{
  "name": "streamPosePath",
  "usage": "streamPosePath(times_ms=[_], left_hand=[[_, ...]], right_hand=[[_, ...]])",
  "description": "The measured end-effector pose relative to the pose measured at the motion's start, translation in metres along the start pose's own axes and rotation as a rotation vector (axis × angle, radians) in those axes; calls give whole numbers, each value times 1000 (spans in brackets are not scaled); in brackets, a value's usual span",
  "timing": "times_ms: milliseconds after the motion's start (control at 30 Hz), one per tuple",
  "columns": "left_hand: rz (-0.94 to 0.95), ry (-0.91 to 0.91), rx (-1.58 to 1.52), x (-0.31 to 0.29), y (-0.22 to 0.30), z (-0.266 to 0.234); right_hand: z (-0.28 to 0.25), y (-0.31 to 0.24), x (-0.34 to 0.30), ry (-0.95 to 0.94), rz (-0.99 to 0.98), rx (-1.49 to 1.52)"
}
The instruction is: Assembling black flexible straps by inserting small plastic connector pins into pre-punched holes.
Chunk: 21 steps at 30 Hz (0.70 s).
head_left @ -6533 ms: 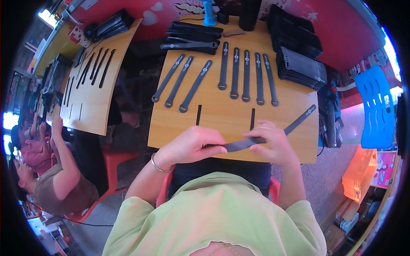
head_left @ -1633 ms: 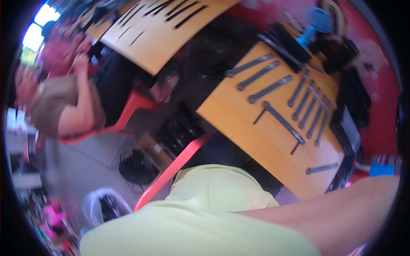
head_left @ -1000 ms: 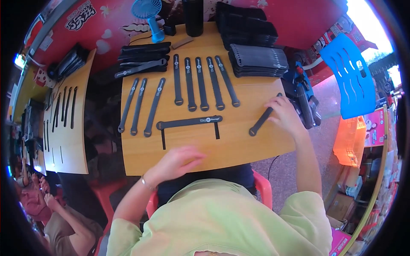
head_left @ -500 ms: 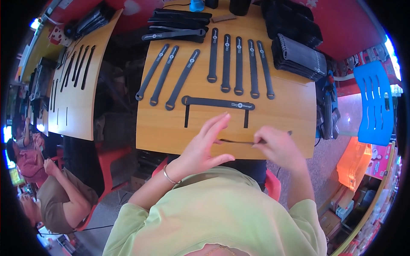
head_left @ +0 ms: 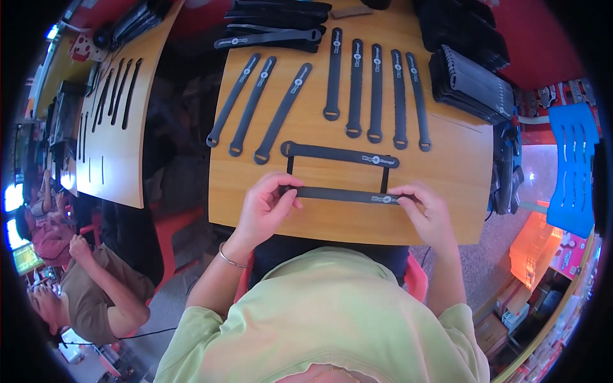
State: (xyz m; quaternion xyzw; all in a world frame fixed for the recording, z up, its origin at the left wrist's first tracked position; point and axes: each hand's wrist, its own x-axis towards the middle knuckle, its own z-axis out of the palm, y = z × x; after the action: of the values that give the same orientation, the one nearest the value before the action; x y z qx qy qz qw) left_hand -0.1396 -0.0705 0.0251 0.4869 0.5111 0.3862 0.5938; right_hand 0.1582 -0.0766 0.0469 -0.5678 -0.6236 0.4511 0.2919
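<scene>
Between my hands a dark grey storage strap (head_left: pixel 345 195) stretches level near the table's front edge, its printed side up. My left hand (head_left: pixel 267 203) pinches its left end, and my right hand (head_left: pixel 426 210) pinches the right end; the fingers hide both tips. Just beyond lies another grey strap (head_left: pixel 338 154), placed crosswise with a slotted round end at its left. Two short black strips, a left one (head_left: pixel 290 165) and a right one (head_left: pixel 385 180), run from that strap toward the one I hold. Farther off, several straps (head_left: pixel 377 92) are laid out side by side.
A pile of dark straps (head_left: pixel 274 25) is at the table's back left. Stacked grey pouches (head_left: pixel 476 83) sit at the back right. Beyond the right edge are a blue slotted panel (head_left: pixel 575 169) and an orange basket (head_left: pixel 535 249). A seated person (head_left: pixel 105 293) is at a neighbouring table on the left.
The strap was edge-on in my right hand, with my left hand spread beside it. Now both hands hold it, turned printed side up, close to the crosswise strap. The view has shifted slightly.
</scene>
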Motion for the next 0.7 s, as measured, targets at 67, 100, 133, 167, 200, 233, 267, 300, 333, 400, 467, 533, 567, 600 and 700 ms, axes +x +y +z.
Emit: streamPosePath(times_ms=[67, 100, 133, 167, 200, 233, 267, 300, 333, 400, 467, 533, 567, 600, 700], left_hand=[[16, 22, -31, 4, -2, 1], [41, 40, -63, 6, -2, 0], [35, 44, -60, 8, -1, -2], [-4, 69, -63, 11, 1, -3], [-42, 95, -66, 14, 2, -5], [-47, 97, -64, 17, 0, -7], [-44, 113, -60, 21, -4, -10], [-40, 128, -57, 25, -7, -12], [-45, 131, -56, 29, -8, -13], [-9, 160, -55, 35, -10, -13], [-6, 181, -39, 40, -9, -13], [-2, 202, -23, 43, -9, -13], [-14, 217, 4, 44, -8, -14], [-26, 232, 32, 46, -8, -14], [-46, 249, 28, 49, -10, -15]], right_hand=[[6, 6, 5, 50, -7, 54], [8, 9, 7, 45, -5, 59], [10, 12, 7, 91, 93, 189], [12, 16, 8, 137, 192, 319], [14, 20, 10, 133, 196, 321], [15, 24, 12, 168, 189, 354], [16, 26, 14, 200, 181, 387], [18, 27, 17, 196, 184, 390], [20, 26, 20, 233, 188, 389], [22, 28, 23, 264, 195, 388], [23, 30, 24, 287, 170, 339], [26, 35, 24, 299, 160, 369], [26, 36, 23, 316, 148, 397], [26, 36, 24, 314, 150, 397], [27, 37, 25, 338, 137, 401]])
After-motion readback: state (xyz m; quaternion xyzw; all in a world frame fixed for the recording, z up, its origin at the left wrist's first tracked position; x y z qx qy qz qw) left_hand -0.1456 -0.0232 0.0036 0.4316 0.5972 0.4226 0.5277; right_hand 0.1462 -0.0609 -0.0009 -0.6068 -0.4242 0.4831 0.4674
